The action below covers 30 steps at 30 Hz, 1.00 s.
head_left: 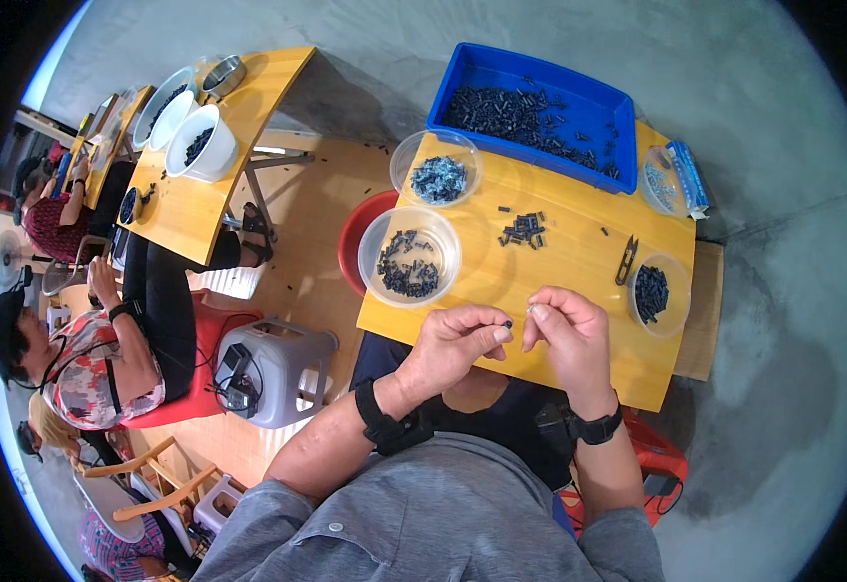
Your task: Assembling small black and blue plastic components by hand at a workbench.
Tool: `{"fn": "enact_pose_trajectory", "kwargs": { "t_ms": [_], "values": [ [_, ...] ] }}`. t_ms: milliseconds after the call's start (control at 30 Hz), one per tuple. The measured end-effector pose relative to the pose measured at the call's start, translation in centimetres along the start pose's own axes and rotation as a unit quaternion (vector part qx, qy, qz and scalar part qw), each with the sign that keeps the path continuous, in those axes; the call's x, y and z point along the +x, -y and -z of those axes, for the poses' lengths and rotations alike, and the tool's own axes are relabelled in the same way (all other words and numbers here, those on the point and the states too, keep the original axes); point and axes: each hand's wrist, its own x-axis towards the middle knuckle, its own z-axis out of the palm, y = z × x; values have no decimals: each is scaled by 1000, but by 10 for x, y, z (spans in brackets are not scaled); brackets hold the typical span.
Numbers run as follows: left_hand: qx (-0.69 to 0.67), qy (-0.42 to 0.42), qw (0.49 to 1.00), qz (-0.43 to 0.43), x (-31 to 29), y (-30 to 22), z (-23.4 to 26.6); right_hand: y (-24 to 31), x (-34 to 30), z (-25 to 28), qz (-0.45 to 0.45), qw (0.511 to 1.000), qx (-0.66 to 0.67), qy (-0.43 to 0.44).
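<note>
The 2 hands are apart over the near edge of a yellow wooden counter (579, 272), with a narrow gap between their fingertips. The left hand (457, 346) pinches 1 small black piece (508, 324) between thumb and index finger. The right hand (571, 335) has its thumb and index finger drawn together just beside it; whether they grip anything, I cannot tell. Each wrist carries a black band (599, 428).

A loose group of short black pieces (522, 231) lies between the hands and a deep blue rectangular plastic tray (598, 102) at the far edge, which holds many more. At the far left corner is a clear round plastic bowl (411, 155) of pale blue bits (440, 179); nearer along the left edge, a larger clear round bowl (447, 242) contains black pieces. By the right edge stands a clear round tub (679, 299) of black pieces, with black thread snips (627, 260) to its left. Near the far right corner, a small clear container (652, 199) sits beside a blue-and-white box (685, 177). A red round tub (350, 242) shows below the left edge.
</note>
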Motion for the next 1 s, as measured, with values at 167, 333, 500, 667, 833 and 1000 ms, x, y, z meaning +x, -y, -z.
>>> {"fn": "enact_pose_trajectory", "kwargs": {
  "t_ms": [167, 333, 500, 667, 833, 1000],
  "values": [
    [-11, 11, 1000, -10, -2, 0, 0, 5, -9, -9, 21, 998, -48, 28],
    [16, 20, 1000, -7, -4, -7, 1, 3, -9, -13, 22, 997, -59, 36],
    [16, 21, 1000, -9, -4, -8, 2, 3, -8, -15, 29, 996, -73, 42],
    [21, 17, 1000, -1, -3, -8, 3, 4, -5, -15, 24, 994, -98, 40],
    [11, 6, 1000, 11, -3, -10, 0, 8, -1, -15, 122, 954, -271, 37],
    [37, 8, 999, 7, 0, -8, -1, 15, 2, -15, 178, 925, -332, 55]
  ]
}}
